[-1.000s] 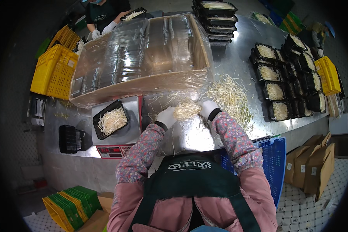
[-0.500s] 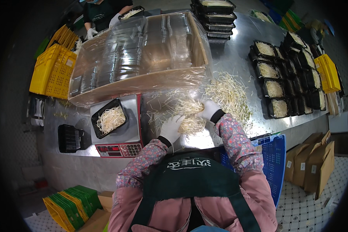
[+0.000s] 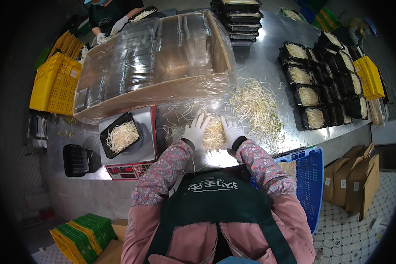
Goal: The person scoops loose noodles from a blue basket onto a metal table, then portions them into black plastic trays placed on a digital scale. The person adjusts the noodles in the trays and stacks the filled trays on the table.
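A small bunch of bean sprouts (image 3: 214, 135) lies on the metal table between my two white-gloved hands. My left hand (image 3: 196, 131) rests along its left side, fingers stretched out and apart. Against its right side is my right hand (image 3: 232, 133), also with straight fingers. A larger loose heap of sprouts (image 3: 256, 108) spreads just beyond my right hand. To the left, a black tray of sprouts (image 3: 122, 137) sits tilted on the red-and-silver scale (image 3: 147, 132). Nested black trays (image 3: 76, 160) stand left of the scale.
A film-lined carton (image 3: 149, 99) of clear plastic lids fills the far left. Filled black trays (image 3: 309, 96) stand in stacks at the right, more (image 3: 237, 20) at the back. A blue crate (image 3: 310, 185) is near my right elbow. A co-worker's gloved hand (image 3: 119, 25) is beyond the carton.
My right hand has come down and nearer to me, and my left hand has shifted up slightly. Both now lie straight-fingered beside the sprouts, which are drawn into a narrower bunch.
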`<control>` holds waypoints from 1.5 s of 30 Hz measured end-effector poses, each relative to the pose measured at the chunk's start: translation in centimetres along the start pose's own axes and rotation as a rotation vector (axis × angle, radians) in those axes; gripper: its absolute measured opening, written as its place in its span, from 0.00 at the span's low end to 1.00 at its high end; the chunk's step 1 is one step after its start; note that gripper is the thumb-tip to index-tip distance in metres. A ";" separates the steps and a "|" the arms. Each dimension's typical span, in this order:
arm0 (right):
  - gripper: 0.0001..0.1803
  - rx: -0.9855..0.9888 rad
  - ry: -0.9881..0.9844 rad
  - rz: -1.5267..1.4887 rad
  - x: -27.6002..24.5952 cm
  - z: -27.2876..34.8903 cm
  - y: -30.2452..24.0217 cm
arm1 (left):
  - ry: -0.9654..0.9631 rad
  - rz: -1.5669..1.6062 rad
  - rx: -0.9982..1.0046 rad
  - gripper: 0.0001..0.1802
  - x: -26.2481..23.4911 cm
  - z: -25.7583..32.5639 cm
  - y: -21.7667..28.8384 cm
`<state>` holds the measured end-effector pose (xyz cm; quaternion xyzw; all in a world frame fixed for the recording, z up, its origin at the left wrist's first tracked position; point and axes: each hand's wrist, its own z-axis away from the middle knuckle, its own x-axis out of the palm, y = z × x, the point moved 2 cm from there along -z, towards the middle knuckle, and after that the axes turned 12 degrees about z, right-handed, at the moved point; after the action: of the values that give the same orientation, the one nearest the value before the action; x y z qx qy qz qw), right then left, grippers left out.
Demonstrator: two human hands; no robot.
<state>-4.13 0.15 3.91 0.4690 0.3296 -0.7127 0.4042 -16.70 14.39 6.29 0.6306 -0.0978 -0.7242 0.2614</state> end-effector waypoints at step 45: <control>0.64 0.042 0.072 -0.352 -0.1 -4.0 0.9 | 0.482 1.716 -0.612 0.29 9.8 8.4 -1.5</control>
<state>-1.71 3.13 2.58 0.4375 0.4060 -0.7619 0.2515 -25.90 9.15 -1.29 0.3801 -0.2775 -0.1283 0.8730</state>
